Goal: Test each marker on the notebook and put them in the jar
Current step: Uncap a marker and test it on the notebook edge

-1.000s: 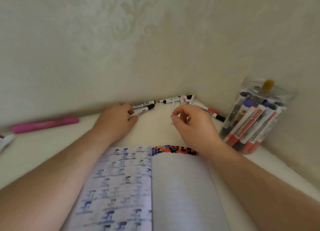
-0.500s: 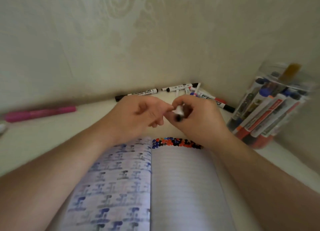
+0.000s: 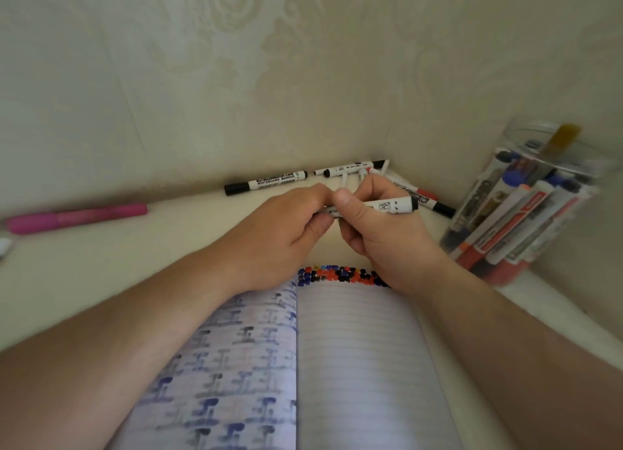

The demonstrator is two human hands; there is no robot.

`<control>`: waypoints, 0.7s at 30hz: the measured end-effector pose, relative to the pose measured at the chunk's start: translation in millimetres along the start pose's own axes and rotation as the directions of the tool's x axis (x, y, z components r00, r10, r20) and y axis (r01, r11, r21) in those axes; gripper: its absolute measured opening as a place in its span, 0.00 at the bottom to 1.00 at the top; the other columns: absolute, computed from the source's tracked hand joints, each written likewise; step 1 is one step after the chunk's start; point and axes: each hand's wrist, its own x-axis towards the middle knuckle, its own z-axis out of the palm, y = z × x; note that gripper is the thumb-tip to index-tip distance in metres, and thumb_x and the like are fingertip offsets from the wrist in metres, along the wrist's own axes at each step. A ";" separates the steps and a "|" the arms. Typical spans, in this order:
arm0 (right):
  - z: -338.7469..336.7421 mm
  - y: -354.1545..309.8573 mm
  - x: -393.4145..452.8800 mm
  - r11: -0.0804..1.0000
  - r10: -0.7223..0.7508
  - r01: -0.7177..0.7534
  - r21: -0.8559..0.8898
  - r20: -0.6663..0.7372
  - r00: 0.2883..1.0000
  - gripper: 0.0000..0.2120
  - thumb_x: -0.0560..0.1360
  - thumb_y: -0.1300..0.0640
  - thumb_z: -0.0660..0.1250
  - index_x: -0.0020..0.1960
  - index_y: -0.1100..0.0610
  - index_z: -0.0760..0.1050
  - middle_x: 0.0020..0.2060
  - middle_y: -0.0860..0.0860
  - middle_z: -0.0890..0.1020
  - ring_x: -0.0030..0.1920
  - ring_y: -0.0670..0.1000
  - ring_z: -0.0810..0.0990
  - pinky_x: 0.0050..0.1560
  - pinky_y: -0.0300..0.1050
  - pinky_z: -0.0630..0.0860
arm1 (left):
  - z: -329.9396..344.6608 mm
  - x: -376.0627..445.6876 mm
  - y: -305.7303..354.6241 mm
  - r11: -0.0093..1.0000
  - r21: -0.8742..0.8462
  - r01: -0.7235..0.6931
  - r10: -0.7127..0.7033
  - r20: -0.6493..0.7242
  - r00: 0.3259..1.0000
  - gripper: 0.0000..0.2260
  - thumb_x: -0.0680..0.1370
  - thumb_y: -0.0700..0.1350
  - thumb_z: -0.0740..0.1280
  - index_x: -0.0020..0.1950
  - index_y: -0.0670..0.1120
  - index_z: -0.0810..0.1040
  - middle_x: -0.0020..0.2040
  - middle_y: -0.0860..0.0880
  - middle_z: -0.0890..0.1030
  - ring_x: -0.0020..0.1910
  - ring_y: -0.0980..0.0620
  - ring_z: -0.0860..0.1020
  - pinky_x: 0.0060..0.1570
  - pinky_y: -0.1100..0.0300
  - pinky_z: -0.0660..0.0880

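Note:
Both hands hold one white whiteboard marker [image 3: 387, 206] level above the top edge of the open notebook [image 3: 357, 365]. My right hand [image 3: 381, 233] grips its barrel, its black end pointing right. My left hand [image 3: 286, 230] pinches the marker's left end, which its fingers hide. The notebook's right page is lined, with a band of red, blue and black dots along its top. A clear jar [image 3: 526, 210] full of markers stands at the right. More markers [image 3: 266, 182] lie along the wall behind my hands.
A pink marker [image 3: 77, 217] lies at the far left on the cream table [image 3: 135, 257]. The patterned wall closes the back and right sides. A small pile of loose markers [image 3: 357, 170] sits in the corner.
My hands came together from the pile at the wall, lifted a marker and now hold it stretched between them; its black end shows at the right.

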 end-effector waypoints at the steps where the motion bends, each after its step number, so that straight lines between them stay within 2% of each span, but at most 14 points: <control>1: 0.5 0.4 0.5 1.000 -0.015 0.015 -0.008 -0.005 1.000 0.16 0.72 0.52 0.74 0.39 0.57 0.68 0.27 0.54 0.77 0.27 0.49 0.72 0.26 0.40 0.67 | -0.8 -1.2 2.0 1.000 -0.009 0.004 -0.003 0.031 1.000 0.08 0.85 0.55 0.57 0.56 0.53 0.71 0.46 0.55 0.79 0.46 0.56 0.78 0.44 0.51 0.76; 4: -0.6 -2.3 -0.2 1.000 -0.003 0.003 -0.016 0.017 1.000 0.15 0.74 0.57 0.74 0.37 0.57 0.69 0.30 0.56 0.80 0.29 0.50 0.76 0.26 0.41 0.69 | -4.7 -2.5 6.7 1.000 0.018 0.001 -0.002 0.067 0.998 0.14 0.84 0.63 0.54 0.54 0.54 0.67 0.40 0.52 0.81 0.39 0.51 0.79 0.39 0.45 0.76; 6: -3.5 -5.5 -1.2 0.999 -0.013 0.015 -0.029 0.077 0.997 0.15 0.71 0.54 0.77 0.35 0.55 0.71 0.31 0.58 0.80 0.30 0.51 0.76 0.27 0.42 0.69 | -8.9 -2.6 8.5 1.000 0.014 0.023 -0.024 0.071 0.997 0.16 0.82 0.66 0.55 0.52 0.54 0.68 0.36 0.52 0.79 0.34 0.52 0.77 0.36 0.46 0.75; 10: -8.0 -10.6 -2.6 0.993 -0.034 0.049 -0.105 0.136 0.990 0.15 0.70 0.52 0.79 0.34 0.52 0.72 0.31 0.59 0.79 0.30 0.54 0.73 0.28 0.44 0.68 | -11.1 -1.8 9.2 0.999 -0.037 0.039 -0.035 0.105 0.994 0.16 0.81 0.67 0.58 0.55 0.56 0.72 0.40 0.51 0.82 0.36 0.50 0.78 0.39 0.43 0.76; 12: -9.0 -15.3 -4.4 0.993 -0.033 0.045 -0.109 0.107 0.994 0.14 0.76 0.57 0.75 0.36 0.54 0.72 0.30 0.56 0.78 0.29 0.52 0.71 0.28 0.44 0.66 | -10.9 -1.8 7.2 0.997 -0.067 0.050 -0.042 0.116 0.992 0.16 0.79 0.68 0.60 0.58 0.60 0.71 0.37 0.52 0.80 0.34 0.53 0.76 0.38 0.45 0.76; 14: -14.0 -23.7 -10.0 0.998 -0.012 0.013 -0.059 0.031 0.999 0.11 0.81 0.61 0.67 0.41 0.56 0.73 0.30 0.52 0.76 0.28 0.50 0.71 0.26 0.40 0.65 | -13.0 -1.6 3.8 0.988 -0.119 0.102 -0.086 0.131 0.988 0.19 0.76 0.69 0.62 0.61 0.61 0.69 0.34 0.52 0.76 0.32 0.56 0.72 0.39 0.49 0.73; 16: -21.2 -34.0 -18.3 1.000 0.024 -0.023 0.005 -0.042 0.999 0.10 0.83 0.57 0.64 0.44 0.55 0.77 0.32 0.51 0.77 0.31 0.50 0.72 0.28 0.39 0.66 | -15.7 -1.6 0.2 0.983 -0.127 0.129 -0.110 0.143 0.984 0.21 0.72 0.68 0.66 0.60 0.62 0.69 0.37 0.53 0.74 0.35 0.56 0.71 0.43 0.47 0.75; 18: -26.9 -40.2 -27.0 0.996 0.059 -0.062 -0.068 -0.050 0.997 0.10 0.79 0.48 0.68 0.43 0.52 0.82 0.33 0.52 0.78 0.33 0.50 0.74 0.31 0.40 0.69 | -15.5 -2.8 -1.8 0.993 -0.072 0.093 -0.078 0.179 0.981 0.21 0.69 0.68 0.70 0.59 0.65 0.74 0.42 0.57 0.73 0.40 0.56 0.73 0.48 0.47 0.76; 19: -29.4 -42.8 -31.3 0.989 0.079 -0.083 -0.124 -0.038 0.996 0.10 0.76 0.46 0.70 0.41 0.51 0.83 0.32 0.52 0.78 0.33 0.50 0.74 0.31 0.41 0.68 | -14.3 -2.8 -1.0 0.997 -0.040 0.064 -0.054 0.218 0.974 0.21 0.68 0.68 0.70 0.59 0.67 0.75 0.45 0.58 0.73 0.44 0.57 0.74 0.50 0.50 0.76; 21: -38.1 -44.8 -37.3 0.977 0.095 -0.102 -0.187 -0.042 0.995 0.09 0.72 0.51 0.75 0.36 0.53 0.80 0.29 0.53 0.76 0.30 0.52 0.71 0.28 0.41 0.64 | -11.5 -3.5 2.8 0.999 -0.010 0.038 -0.033 0.309 0.950 0.21 0.66 0.71 0.69 0.59 0.73 0.76 0.51 0.60 0.72 0.52 0.61 0.74 0.55 0.58 0.73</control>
